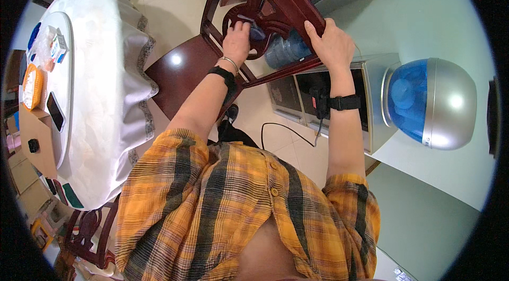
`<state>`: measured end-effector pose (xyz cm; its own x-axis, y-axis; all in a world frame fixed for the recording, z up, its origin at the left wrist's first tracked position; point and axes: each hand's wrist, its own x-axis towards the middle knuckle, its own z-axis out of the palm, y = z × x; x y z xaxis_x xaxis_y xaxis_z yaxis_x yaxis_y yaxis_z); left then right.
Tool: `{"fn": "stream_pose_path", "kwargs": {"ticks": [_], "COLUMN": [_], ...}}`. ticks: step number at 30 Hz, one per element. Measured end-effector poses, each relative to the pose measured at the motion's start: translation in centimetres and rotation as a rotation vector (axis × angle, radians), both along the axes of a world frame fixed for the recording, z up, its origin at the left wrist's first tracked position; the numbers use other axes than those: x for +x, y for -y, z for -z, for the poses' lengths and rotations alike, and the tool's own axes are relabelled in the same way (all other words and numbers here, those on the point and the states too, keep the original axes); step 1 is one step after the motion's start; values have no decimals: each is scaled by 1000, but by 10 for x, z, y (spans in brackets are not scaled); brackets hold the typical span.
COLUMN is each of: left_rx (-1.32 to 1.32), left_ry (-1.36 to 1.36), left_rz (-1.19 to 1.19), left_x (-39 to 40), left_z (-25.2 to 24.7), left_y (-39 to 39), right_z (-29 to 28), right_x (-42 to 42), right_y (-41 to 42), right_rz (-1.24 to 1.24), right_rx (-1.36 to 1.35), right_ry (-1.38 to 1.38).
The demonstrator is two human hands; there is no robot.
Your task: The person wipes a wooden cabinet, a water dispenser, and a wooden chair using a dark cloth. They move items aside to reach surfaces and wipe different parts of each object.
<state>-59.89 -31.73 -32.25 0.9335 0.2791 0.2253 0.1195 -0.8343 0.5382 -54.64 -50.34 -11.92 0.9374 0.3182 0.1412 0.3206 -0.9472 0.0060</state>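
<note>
A dark red wooden chair stands before me, its seat (pixel 191 72) to the left and its carved back splat (pixel 260 8) beneath my hands. My left hand (pixel 237 44) is at the splat with its fingers stretched out, pressing a thin blue-grey cloth (pixel 256 32) against the wood. Part of that cloth is hidden under the fingers and slightly blurred. On the top rail (pixel 294 0) of the chair back, my right hand (pixel 333 46) is closed around the wood, thumb on the near side. Both wrists wear black straps, and a bracelet circles the left one.
A round table with a white tablecloth (pixel 103 82) fills the left, bearing a phone (pixel 55 112), an orange basket (pixel 32 86) and a cardboard box (pixel 37 141). Behind the chair back lies a large water bottle (pixel 286 50). At right, a silver-and-blue dome (pixel 433 104) adjoins a cabinet (pixel 381 94). A black cable (pixel 278 125) hangs by my right arm.
</note>
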Motion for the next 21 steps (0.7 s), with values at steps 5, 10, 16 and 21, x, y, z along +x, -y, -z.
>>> {"fn": "stream_pose_path", "kwargs": {"ticks": [5,10,16,21], "left_rx": [-366,-221,-179,-540], "left_ry": [350,230,-37,8], "left_rz": [8,10,-124,61], "left_x": [1,6,13,0], "left_z": [-44,-68,-1,-34], "left_y": [37,59,6,49], "right_z": [0,-4,-2,2], "right_x": [-2,-7,-5,-3], "right_y": [-2,-3,-5,-3], "right_rz": [1,1,5,10], "right_rx": [0,12,-32,-39], "right_ry": [3,4,43,45]}}
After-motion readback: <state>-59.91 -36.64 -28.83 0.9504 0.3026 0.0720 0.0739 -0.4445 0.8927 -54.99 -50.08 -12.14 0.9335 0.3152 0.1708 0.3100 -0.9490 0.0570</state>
